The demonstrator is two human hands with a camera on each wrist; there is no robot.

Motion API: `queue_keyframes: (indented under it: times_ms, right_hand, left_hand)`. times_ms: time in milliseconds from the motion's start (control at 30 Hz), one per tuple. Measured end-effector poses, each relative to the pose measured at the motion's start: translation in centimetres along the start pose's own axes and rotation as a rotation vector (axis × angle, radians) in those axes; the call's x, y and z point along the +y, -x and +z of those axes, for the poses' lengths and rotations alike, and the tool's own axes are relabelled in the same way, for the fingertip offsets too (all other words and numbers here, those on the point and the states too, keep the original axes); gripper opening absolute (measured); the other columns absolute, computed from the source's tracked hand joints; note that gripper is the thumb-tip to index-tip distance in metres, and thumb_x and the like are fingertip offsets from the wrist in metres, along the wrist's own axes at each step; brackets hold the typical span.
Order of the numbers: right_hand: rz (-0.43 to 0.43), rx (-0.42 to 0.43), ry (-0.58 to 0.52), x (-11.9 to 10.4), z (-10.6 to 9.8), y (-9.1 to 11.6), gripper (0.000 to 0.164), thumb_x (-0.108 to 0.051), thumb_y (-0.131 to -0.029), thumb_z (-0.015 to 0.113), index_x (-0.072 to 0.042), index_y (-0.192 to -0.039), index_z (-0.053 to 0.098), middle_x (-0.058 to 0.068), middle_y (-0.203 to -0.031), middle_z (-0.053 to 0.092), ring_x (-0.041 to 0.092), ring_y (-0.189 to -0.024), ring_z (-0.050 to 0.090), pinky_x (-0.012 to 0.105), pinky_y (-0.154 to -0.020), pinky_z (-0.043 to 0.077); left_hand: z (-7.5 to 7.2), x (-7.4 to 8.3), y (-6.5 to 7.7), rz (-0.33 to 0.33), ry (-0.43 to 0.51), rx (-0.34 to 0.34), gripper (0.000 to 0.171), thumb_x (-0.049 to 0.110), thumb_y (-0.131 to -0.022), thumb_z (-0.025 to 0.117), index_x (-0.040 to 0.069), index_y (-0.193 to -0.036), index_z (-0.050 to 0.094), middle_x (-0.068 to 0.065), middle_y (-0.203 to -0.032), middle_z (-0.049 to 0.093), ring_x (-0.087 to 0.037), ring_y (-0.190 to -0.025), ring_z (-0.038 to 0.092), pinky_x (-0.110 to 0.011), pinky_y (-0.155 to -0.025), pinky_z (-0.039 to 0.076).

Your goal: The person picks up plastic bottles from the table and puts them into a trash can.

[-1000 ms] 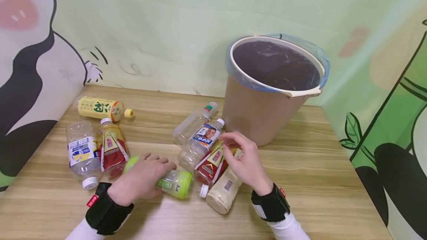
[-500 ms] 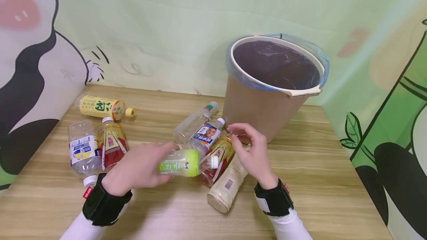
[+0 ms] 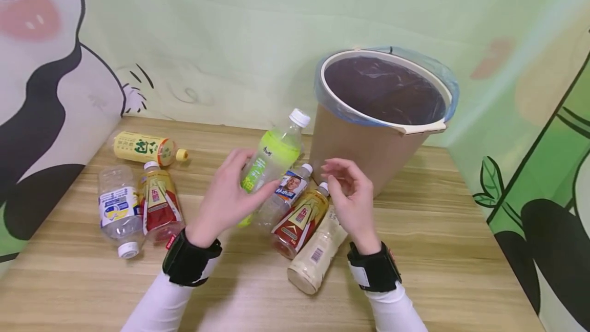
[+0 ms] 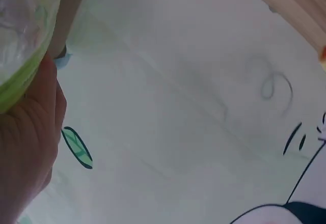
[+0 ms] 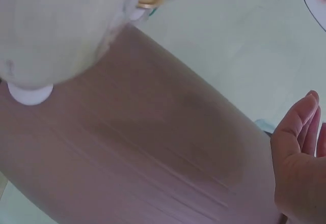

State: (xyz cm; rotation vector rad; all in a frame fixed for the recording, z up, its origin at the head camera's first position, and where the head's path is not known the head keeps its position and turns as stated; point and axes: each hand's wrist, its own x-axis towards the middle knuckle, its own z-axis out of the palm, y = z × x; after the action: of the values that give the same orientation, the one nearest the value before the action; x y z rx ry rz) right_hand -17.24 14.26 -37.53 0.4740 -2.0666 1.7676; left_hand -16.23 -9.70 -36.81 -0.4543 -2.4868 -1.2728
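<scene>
My left hand grips a clear plastic drink bottle with a lime-green label and white cap. The bottle tilts, cap up and to the right, over other bottles on the wooden table. In the left wrist view only part of this bottle shows, beside the hand. My right hand holds nothing, its fingers loosely bent. Below it lies a cream-coloured bottle. Next to that are a bottle with a red and gold label and one with a blue and white face label.
A brown bin lined with a bluish bag stands at the back right. At left lie a yellow-label bottle, a clear bottle with a white and blue label, and another red and gold one.
My left hand has lifted the green-label bottle off the table, moved right and swung its cap upward. The right hand has shifted slightly up and to the right.
</scene>
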Motion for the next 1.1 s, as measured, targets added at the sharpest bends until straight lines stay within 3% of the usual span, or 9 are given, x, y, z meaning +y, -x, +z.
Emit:
queue_keyframes:
  times_ms: [100,267,467,633,800,1000,1100]
  right_hand:
    - [0.013,-0.036,0.011,0.1,0.4,0.2,0.028,0.014,-0.090,0.054,0.011,-0.118,0.062,0.030,-0.105,0.067,0.010,-0.090,0.069,0.017,-0.080,0.057]
    - [0.017,-0.087,0.026,0.1,0.9,0.5,0.031,0.012,-0.091,0.056,0.010,-0.121,0.061,0.028,-0.107,0.068,0.008,-0.091,0.068,0.017,-0.081,0.057]
    - [0.017,-0.179,0.089,0.0,1.5,1.0,0.039,0.007,-0.092,0.059,0.002,-0.130,0.061,0.022,-0.115,0.069,0.030,-0.100,0.068,0.020,-0.084,0.058]
    - [0.016,-0.240,0.141,0.2,1.8,1.3,0.046,0.000,-0.094,0.061,0.000,-0.141,0.056,0.024,-0.123,0.067,0.034,-0.106,0.067,0.025,-0.089,0.059]
    - [0.006,-0.236,0.153,0.2,1.8,1.4,0.048,-0.003,-0.096,0.061,0.001,-0.143,0.053,0.022,-0.124,0.065,0.031,-0.108,0.067,0.031,-0.090,0.060]
    - [0.010,-0.259,0.153,0.3,1.8,1.5,0.052,-0.007,-0.098,0.061,0.000,-0.148,0.047,0.020,-0.130,0.062,0.033,-0.113,0.065,0.040,-0.095,0.059]
    - [0.008,-0.278,0.149,0.4,1.8,1.4,0.054,-0.008,-0.099,0.059,-0.001,-0.151,0.044,0.020,-0.137,0.060,0.035,-0.114,0.064,0.042,-0.097,0.058]
  left_hand:
    - [0.8,0.1,-0.1,-0.044,0.122,0.039,0.057,0.027,-0.086,0.080,0.002,-0.132,0.056,-0.013,-0.112,0.062,-0.025,-0.091,0.062,-0.035,-0.070,0.057]
    - [1.7,-0.2,0.0,-0.137,0.267,0.003,0.062,0.028,-0.092,0.073,0.006,-0.143,0.047,-0.016,-0.116,0.067,-0.028,-0.095,0.067,-0.038,-0.075,0.061]
    - [2.7,-0.2,0.2,-0.168,0.401,-0.053,0.070,0.027,-0.096,0.068,0.011,-0.154,0.031,-0.019,-0.129,0.065,-0.033,-0.105,0.068,-0.043,-0.082,0.061]
    - [3.5,0.1,0.4,-0.147,0.432,-0.094,0.067,0.026,-0.099,0.064,0.012,-0.155,0.029,-0.020,-0.127,0.065,-0.032,-0.102,0.069,-0.041,-0.081,0.062]
    - [4.0,0.2,0.5,-0.105,0.444,-0.119,0.061,0.025,-0.101,0.060,0.012,-0.153,0.031,-0.021,-0.126,0.066,-0.033,-0.102,0.071,-0.039,-0.081,0.063]
    - [4.3,0.2,0.5,-0.049,0.410,-0.106,0.049,0.023,-0.103,0.056,0.011,-0.149,0.041,-0.018,-0.134,0.062,-0.032,-0.114,0.068,-0.039,-0.090,0.061]
    - [4.3,0.1,0.5,-0.047,0.374,-0.092,0.045,0.025,-0.105,0.052,0.014,-0.149,0.044,-0.016,-0.136,0.060,-0.031,-0.114,0.068,-0.038,-0.088,0.062]
